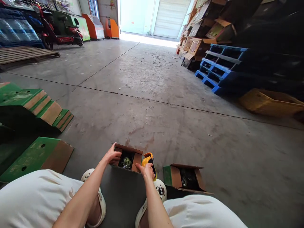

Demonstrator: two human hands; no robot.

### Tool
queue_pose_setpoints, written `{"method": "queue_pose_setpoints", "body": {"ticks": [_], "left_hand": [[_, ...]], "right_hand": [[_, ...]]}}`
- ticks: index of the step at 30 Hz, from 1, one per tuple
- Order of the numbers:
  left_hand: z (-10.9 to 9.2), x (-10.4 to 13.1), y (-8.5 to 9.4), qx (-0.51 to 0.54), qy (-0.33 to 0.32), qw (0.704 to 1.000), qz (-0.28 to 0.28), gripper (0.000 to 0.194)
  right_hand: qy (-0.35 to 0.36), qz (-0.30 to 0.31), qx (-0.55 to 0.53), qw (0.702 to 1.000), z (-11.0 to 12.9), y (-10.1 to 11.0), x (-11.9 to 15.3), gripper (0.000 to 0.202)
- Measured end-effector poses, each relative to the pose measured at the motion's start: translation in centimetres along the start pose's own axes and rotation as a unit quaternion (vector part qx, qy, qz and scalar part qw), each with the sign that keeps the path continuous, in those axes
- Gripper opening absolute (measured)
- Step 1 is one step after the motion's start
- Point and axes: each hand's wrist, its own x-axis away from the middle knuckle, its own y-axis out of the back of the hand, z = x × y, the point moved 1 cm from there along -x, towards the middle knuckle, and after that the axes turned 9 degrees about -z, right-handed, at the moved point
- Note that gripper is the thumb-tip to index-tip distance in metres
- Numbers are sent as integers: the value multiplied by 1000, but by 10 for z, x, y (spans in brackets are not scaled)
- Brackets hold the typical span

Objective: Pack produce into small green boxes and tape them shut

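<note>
A small open cardboard box (126, 148) stands on the floor between my feet. Dark plastic lines it, and a greenish thing under clear wrap (126, 163) shows inside. My left hand (113, 155) is closed over the box's left end, its fingers reaching inside the rim. At the right end, my right hand (146, 171) has its thumb on the inner flap. Its other fingers curl around a yellow and black tool, seemingly a tape dispenser (147, 158), partly hidden by the hand. Right of my foot is a second open box (175, 177) with dark plastic inside.
Green cardboard boxes (35, 155) are at left, some stacked. Blue pallets (213, 68), a yellow container (270, 101) and piled cartons (197, 47) line the right. A red scooter (59, 34) and wooden pallet (26, 54) stand back left. Concrete floor (142, 110) stretches to a bright doorway.
</note>
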Motion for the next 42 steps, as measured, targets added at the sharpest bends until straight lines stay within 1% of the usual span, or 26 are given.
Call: {"method": "queue_pose_setpoints", "body": {"ticks": [1, 2, 3, 5, 7, 11, 13, 15, 17, 20, 22, 24, 26, 29, 31, 33, 35, 37, 40, 42], "left_hand": [[-2, 1, 1, 66, 18, 997, 31, 57], [-5, 2, 2, 113, 43, 992, 47, 49], [-8, 3, 3, 137, 67, 987, 46, 44], [-13, 3, 3, 127, 90, 988, 4, 42], [-18, 1, 2, 95, 93, 991, -34, 39], [-18, -4, 5, 61, 95, 992, -52, 26], [-12, -4, 10, 53, 99, 992, -59, 32], [-3, -2, 15, 52, 102, 992, -61, 44], [8, 3, 15, 57, 107, 991, -54, 55], [26, 12, 7, 74, 122, 989, -33, 67], [36, 15, -2, 89, 129, 987, -25, 71], [44, 14, -10, 104, 132, 985, -26, 73], [49, 8, -15, 117, 132, 984, -30, 74], [54, -3, -18, 128, 132, 982, -40, 78], [57, -9, -20, 129, 126, 982, -49, 78], [59, -12, -22, 127, 117, 983, -57, 78], [61, -13, -24, 124, 105, 985, -65, 80], [63, -14, -26, 120, 92, 986, -72, 83], [67, -17, -28, 110, 74, 988, -80, 85], [71, -19, -29, 97, 63, 990, -83, 83]], "right_hand": [[1, 1, 1, 1000, -1, -1, 0, 73], [3, 1, 1, 1000, -2, -1, 1, 73], [5, 1, 1, 1000, -3, -2, 1, 73], [8, 1, -2, 1000, -4, -2, 3, 71], [6, 0, -6, 1000, -7, -2, 6, 68], [4, -7, -11, 1000, -11, -3, 12, 65], [6, -7, -11, 1000, -13, -4, 12, 67], [7, -1, -12, 1000, -14, -5, 11, 70], [7, 7, -13, 1000, -15, -5, 8, 74], [8, 10, -16, 1000, -15, -2, 1, 76], [12, 5, -22, 1000, -14, 1, -4, 68], [19, -5, -29, 999, -12, 4, -7, 55], [27, -30, -31, 999, -8, 8, -8, 48], [46, -102, -26, 993, 7, 17, -8, 51], [70, -146, -23, 987, 22, 26, -14, 52], [99, -160, -21, 982, 36, 35, -26, 52], [122, -146, -19, 982, 45, 41, -39, 50], [131, -119, -17, 984, 46, 39, -49, 47], [122, -71, -22, 990, 36, 26, -53, 45], [115, -42, -32, 992, 27, 15, -50, 48]]}}
